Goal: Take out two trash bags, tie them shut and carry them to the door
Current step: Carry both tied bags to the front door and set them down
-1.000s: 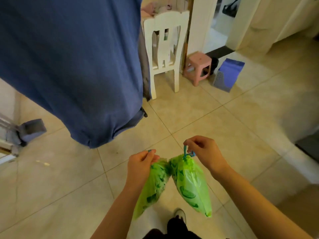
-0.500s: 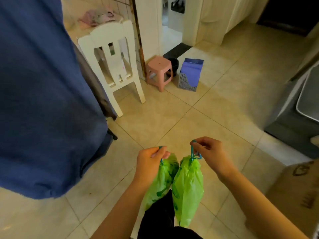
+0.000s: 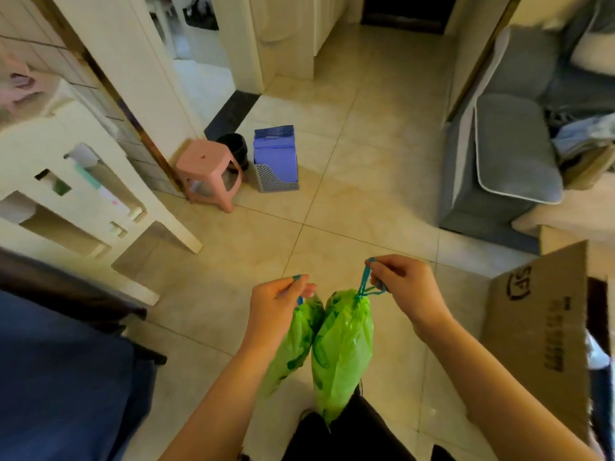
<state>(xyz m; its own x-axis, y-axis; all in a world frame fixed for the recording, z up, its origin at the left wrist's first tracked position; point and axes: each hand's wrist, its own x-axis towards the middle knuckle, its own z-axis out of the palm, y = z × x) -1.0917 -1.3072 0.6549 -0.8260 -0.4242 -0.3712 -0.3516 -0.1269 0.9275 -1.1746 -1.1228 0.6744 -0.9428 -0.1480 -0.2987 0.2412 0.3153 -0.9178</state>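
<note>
Two green trash bags hang side by side over the tiled floor, both cinched at the top by blue drawstrings. My left hand (image 3: 278,302) pinches the drawstring of the left trash bag (image 3: 293,347), which is partly hidden behind my wrist. My right hand (image 3: 404,287) grips the blue loop of the right trash bag (image 3: 342,354). The bags touch each other near their tops. A dark doorway (image 3: 407,10) lies at the far end of the floor.
A white chair (image 3: 90,194) stands at left, with a pink stool (image 3: 208,173), a black bin (image 3: 234,148) and a blue file holder (image 3: 274,159) beyond it. A grey sofa (image 3: 509,148) is at right, a cardboard box (image 3: 545,327) beside my right arm, and blue cloth (image 3: 63,377) at lower left.
My view has swung right and moved forward: the blue cloth slid to the lower left, and the sofa and box came into view. Both hands keep holding the bags.
</note>
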